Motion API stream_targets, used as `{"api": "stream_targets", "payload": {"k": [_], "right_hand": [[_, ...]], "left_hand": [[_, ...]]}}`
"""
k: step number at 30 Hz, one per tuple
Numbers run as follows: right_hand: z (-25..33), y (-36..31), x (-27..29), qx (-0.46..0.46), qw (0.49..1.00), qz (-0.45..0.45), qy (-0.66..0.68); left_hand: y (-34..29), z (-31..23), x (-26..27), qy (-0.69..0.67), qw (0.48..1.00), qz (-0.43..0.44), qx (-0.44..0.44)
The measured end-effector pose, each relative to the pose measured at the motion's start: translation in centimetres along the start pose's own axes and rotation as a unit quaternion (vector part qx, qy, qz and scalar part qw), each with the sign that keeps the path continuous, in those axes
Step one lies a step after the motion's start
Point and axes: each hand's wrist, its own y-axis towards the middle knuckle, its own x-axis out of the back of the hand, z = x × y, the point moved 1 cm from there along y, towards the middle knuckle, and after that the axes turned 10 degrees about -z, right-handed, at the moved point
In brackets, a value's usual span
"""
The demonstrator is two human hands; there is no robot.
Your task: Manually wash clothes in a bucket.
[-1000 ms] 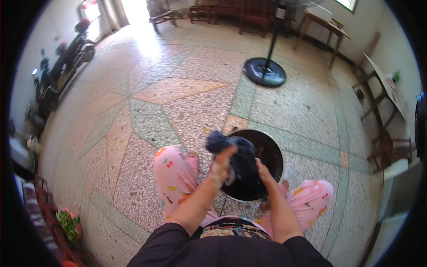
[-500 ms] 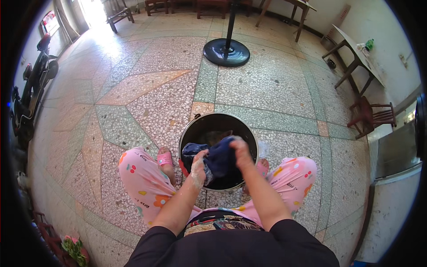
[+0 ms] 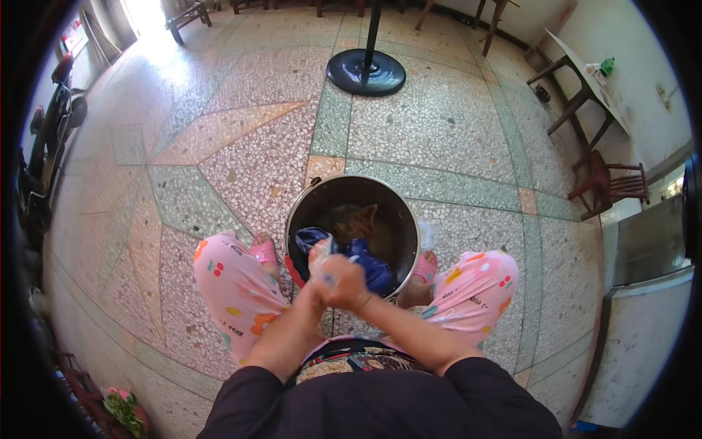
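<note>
A round dark bucket (image 3: 292, 208) stands on the floor between my feet, with murky water and a brownish cloth (image 3: 358, 223) in it. Wet dark blue cloth (image 3: 374, 272) hangs over its near side, and a bunched blue part with pale patches (image 3: 310, 236) lies to the left. My left hand (image 3: 319, 257), partly covered, is closed on the blue cloth. Pressed against it from the right is my right hand (image 3: 345, 282), fingers curled, with a bit of blue showing between them. Both hands are over the bucket's near-left rim, slightly blurred.
A black round stand base (image 3: 365, 72) with a pole is beyond the bucket. Something clear and crumpled, like a plastic bag (image 3: 428, 234), lies by the right rim. A small wooden chair (image 3: 607, 184) and table (image 3: 592, 88) stand at right, a motorbike (image 3: 47, 146) at left.
My hands, apart with the cloth stretched between them before, have come together at the near-left rim. The right hand moved left and nearer, and the brownish cloth shows more.
</note>
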Motion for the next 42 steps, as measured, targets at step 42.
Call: {"api": "stream_targets", "payload": {"k": [42], "right_hand": [[4.4, 1.5, 1.2, 0.048, 0.992, 0.113, 0.036]], "left_hand": [[1.2, -5.3, -8.2, -0.092, 0.943, 0.057, 0.316]]}}
